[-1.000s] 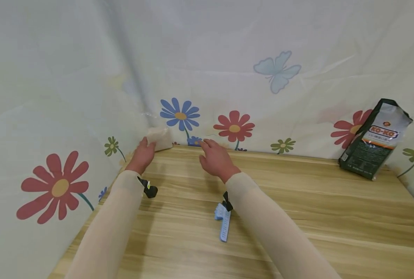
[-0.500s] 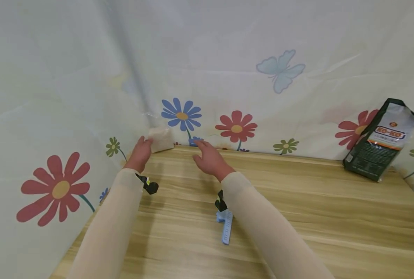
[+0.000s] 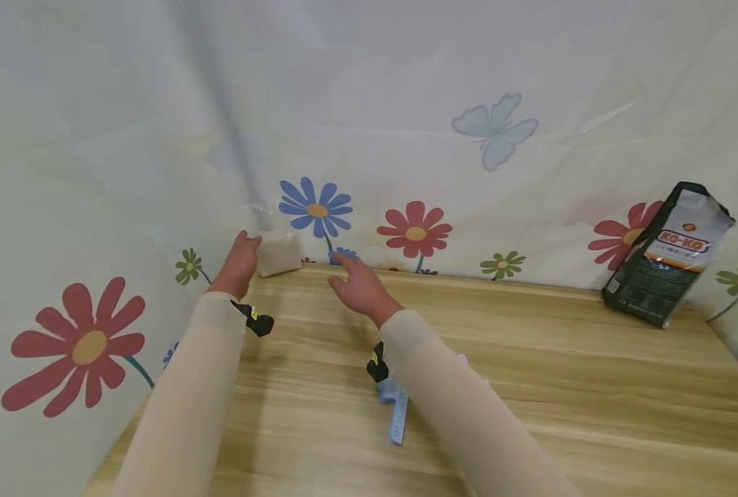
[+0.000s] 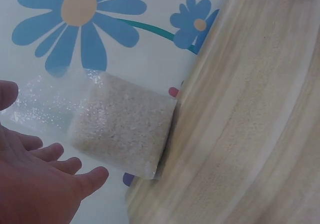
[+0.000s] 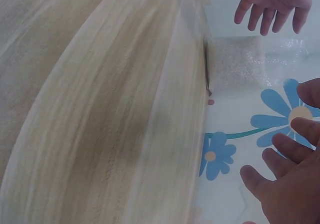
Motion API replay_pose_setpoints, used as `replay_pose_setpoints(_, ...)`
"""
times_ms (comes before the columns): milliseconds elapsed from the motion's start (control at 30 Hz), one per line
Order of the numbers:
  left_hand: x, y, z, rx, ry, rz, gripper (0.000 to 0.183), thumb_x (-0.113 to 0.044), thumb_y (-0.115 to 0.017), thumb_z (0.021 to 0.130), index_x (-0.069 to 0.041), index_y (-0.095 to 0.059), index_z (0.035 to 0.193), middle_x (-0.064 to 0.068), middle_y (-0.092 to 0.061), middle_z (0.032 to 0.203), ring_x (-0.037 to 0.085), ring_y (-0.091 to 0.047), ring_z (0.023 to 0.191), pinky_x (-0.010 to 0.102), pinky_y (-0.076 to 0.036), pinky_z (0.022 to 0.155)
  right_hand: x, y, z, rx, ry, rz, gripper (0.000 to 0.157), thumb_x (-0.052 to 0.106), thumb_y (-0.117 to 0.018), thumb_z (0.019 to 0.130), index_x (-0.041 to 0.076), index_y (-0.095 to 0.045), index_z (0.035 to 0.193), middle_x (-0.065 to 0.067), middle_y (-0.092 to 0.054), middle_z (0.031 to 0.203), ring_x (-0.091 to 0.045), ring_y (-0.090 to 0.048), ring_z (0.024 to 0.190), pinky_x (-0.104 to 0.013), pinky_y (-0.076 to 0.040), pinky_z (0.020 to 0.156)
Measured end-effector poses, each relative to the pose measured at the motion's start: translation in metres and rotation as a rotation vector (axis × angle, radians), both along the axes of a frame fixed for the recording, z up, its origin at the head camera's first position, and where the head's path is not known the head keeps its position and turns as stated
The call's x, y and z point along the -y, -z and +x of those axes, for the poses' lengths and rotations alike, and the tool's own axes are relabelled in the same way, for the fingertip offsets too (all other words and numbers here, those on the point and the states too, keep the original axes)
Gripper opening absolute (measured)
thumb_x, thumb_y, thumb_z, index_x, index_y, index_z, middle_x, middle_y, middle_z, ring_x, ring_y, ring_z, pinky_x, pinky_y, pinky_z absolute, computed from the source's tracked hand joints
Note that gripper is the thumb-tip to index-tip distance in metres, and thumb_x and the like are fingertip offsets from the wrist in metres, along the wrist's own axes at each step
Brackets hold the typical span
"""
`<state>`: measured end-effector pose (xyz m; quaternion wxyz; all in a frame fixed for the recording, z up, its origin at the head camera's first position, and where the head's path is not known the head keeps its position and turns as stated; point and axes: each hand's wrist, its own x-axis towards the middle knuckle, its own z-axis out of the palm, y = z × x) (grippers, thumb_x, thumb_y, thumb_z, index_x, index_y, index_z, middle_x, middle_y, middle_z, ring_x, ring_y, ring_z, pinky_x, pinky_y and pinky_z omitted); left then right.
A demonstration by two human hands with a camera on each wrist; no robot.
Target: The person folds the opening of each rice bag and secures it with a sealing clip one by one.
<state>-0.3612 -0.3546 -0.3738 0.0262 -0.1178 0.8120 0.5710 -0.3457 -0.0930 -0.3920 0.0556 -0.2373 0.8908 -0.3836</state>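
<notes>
A clear plastic bag of pale, rice-like grains (image 4: 125, 126) stands against the flowered sheet at the back left of the table, its see-through top part free of grains. Just left of it is my left hand (image 3: 238, 266), fingers spread; the right wrist view shows the fingertips a little apart from the bag. My right hand (image 3: 361, 290) hovers over the table's back edge, right of the bag, with fingers extended and nothing in them. Beneath the right wrist lies a light blue plastic piece with a ruled strip (image 3: 398, 417), partly hidden by the wrist camera and sleeve.
A dark green and silver KO-KO bag (image 3: 667, 255) leans at the table's back right corner. Flower-printed sheeting (image 3: 369, 124) walls the wooden table (image 3: 530, 373) at the back and sides. Some small lilac thing (image 3: 462, 358) peeks out behind the right sleeve.
My left hand has eased off the grain bag to the left. The right hand has shifted left, toward the bag. The bag itself stays in the corner.
</notes>
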Motion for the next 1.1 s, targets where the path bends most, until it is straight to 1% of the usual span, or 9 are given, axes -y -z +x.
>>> replay_pose_setpoints(167, 0.003, -0.002, -0.007, -0.009, 0.007, 0.033, 0.069, -0.042, -0.022, 0.105, -0.019, 0.023, 0.152, 0.004, 0.016, 0.162, 0.025, 0.012, 0.150, 0.048, -0.001, 0.122, 0.003, -0.002, -0.002, 0.010, 0.012, -0.010, 0.054, 0.033, -0.048, 0.101, 0.019, -0.035, 0.151, -0.006, -0.035, 0.156, -0.027, -0.027, 0.147, -0.045, -0.025, 0.119)
replay_pose_setpoints(400, 0.001, -0.003, -0.011, -0.029, -0.070, 0.020, 0.068, -0.041, -0.026, 0.104, -0.021, 0.014, 0.155, 0.005, 0.007, 0.164, 0.027, 0.003, 0.151, 0.049, -0.005, 0.122, 0.003, -0.003, -0.005, 0.015, 0.020, -0.014, 0.054, 0.031, -0.048, 0.101, 0.018, -0.035, 0.151, -0.006, -0.035, 0.156, -0.027, -0.029, 0.146, -0.045, -0.026, 0.118)
replay_pose_setpoints(567, -0.006, -0.004, -0.013, -0.099, -0.146, -0.002, 0.072, -0.041, -0.038, 0.102, -0.024, 0.006, 0.156, 0.016, -0.020, 0.159, 0.032, -0.028, 0.143, 0.050, -0.026, 0.116, 0.003, -0.005, -0.008, 0.021, 0.038, -0.012, 0.054, 0.031, -0.048, 0.101, 0.018, -0.035, 0.151, -0.006, -0.035, 0.156, -0.027, -0.030, 0.146, -0.045, -0.027, 0.118)
replay_pose_setpoints(633, -0.007, -0.002, -0.012, -0.128, -0.161, -0.046, 0.071, -0.041, -0.041, 0.102, -0.023, 0.000, 0.157, 0.018, -0.031, 0.152, 0.031, -0.041, 0.131, 0.047, -0.037, 0.107, 0.003, -0.005, -0.010, 0.022, 0.043, -0.008, 0.054, 0.031, -0.048, 0.100, 0.018, -0.035, 0.151, -0.006, -0.035, 0.156, -0.027, -0.030, 0.146, -0.045, -0.026, 0.118)
replay_pose_setpoints(700, -0.006, 0.001, -0.010, -0.158, -0.161, -0.099, 0.064, -0.041, -0.043, 0.101, -0.021, -0.016, 0.156, 0.018, -0.041, 0.140, 0.029, -0.047, 0.114, 0.043, -0.044, 0.093, 0.004, -0.006, -0.010, 0.023, 0.043, -0.009, 0.054, 0.032, -0.048, 0.100, 0.018, -0.035, 0.151, -0.006, -0.035, 0.156, -0.026, -0.030, 0.146, -0.044, -0.027, 0.118)
replay_pose_setpoints(833, -0.003, 0.009, -0.006, -0.225, -0.170, -0.200, 0.049, -0.045, -0.046, 0.100, -0.008, -0.053, 0.130, 0.015, -0.046, 0.118, 0.025, -0.046, 0.092, 0.037, -0.041, 0.073, 0.006, -0.006, -0.012, 0.025, 0.039, -0.020, 0.055, 0.032, -0.049, 0.100, 0.017, -0.035, 0.151, -0.006, -0.036, 0.156, -0.025, -0.031, 0.145, -0.043, -0.027, 0.118)
replay_pose_setpoints(933, -0.001, 0.015, -0.003, -0.265, -0.169, -0.201, 0.052, -0.048, -0.050, 0.097, -0.002, -0.058, 0.122, 0.016, -0.047, 0.121, 0.028, -0.047, 0.101, 0.039, -0.043, 0.080, 0.007, -0.005, -0.013, 0.029, 0.046, -0.027, 0.058, 0.033, -0.053, 0.098, 0.017, -0.036, 0.150, -0.006, -0.036, 0.156, -0.025, -0.031, 0.145, -0.042, -0.028, 0.118)
replay_pose_setpoints(1000, -0.002, 0.019, -0.001, -0.289, -0.146, -0.158, 0.054, -0.047, -0.052, 0.097, 0.001, -0.058, 0.119, 0.018, -0.049, 0.119, 0.030, -0.047, 0.095, 0.041, -0.042, 0.078, 0.009, -0.005, -0.014, 0.042, 0.050, -0.034, 0.062, 0.035, -0.058, 0.096, 0.017, -0.036, 0.150, -0.006, -0.036, 0.156, -0.025, -0.031, 0.145, -0.043, -0.028, 0.117)
replay_pose_setpoints(1100, -0.006, 0.025, 0.002, -0.328, -0.115, -0.079, 0.046, -0.045, -0.055, 0.096, -0.002, -0.059, 0.114, 0.012, -0.055, 0.107, 0.022, -0.048, 0.087, 0.035, -0.042, 0.075, 0.010, -0.005, -0.014, 0.070, 0.050, -0.051, 0.067, 0.035, -0.064, 0.092, 0.017, -0.036, 0.150, -0.006, -0.035, 0.156, -0.026, -0.029, 0.146, -0.044, -0.028, 0.117)
